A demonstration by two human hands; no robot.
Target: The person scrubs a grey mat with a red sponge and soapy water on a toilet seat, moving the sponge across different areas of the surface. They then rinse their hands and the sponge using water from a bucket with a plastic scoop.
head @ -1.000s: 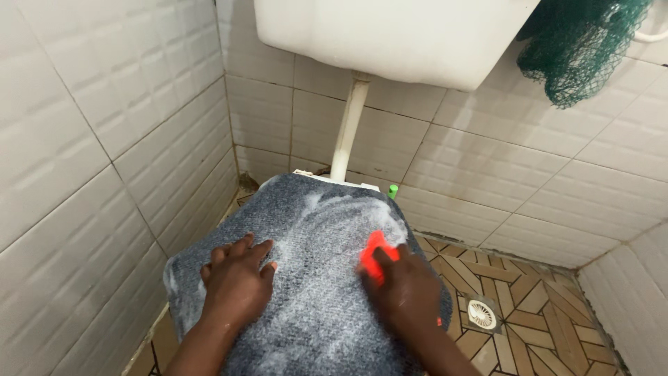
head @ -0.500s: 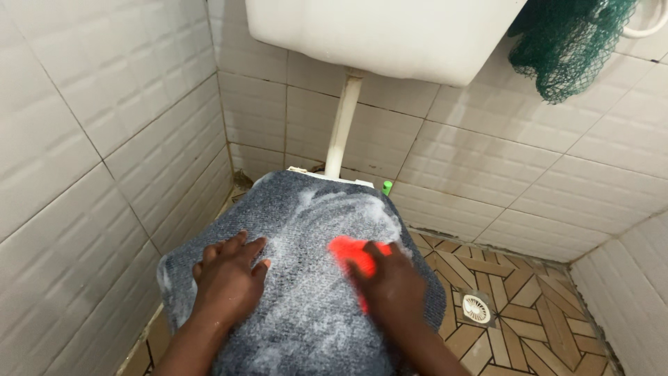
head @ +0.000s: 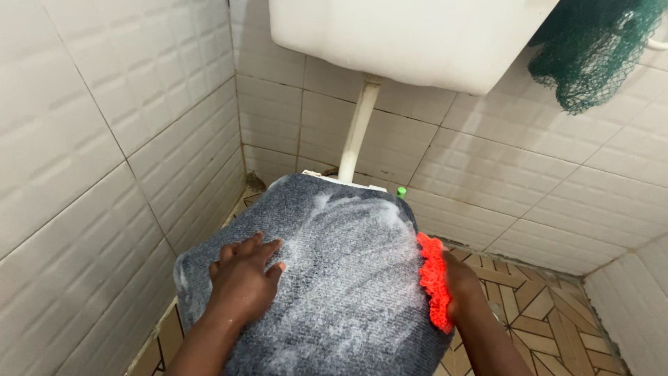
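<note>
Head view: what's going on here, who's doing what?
A person is scrubbing a soapy grey mat draped over a toilet below a white cistern. The left hand presses flat on the mat's left part. The right hand holds an orange scrubber against the mat's right edge. White lather streaks the middle of the mat. A green net hangs on the tiled wall at upper right.

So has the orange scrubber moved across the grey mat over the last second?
Yes. The orange scrubber went from the soapy middle of the grey mat out to its right edge, in the right hand; the left hand presses flat.
</note>
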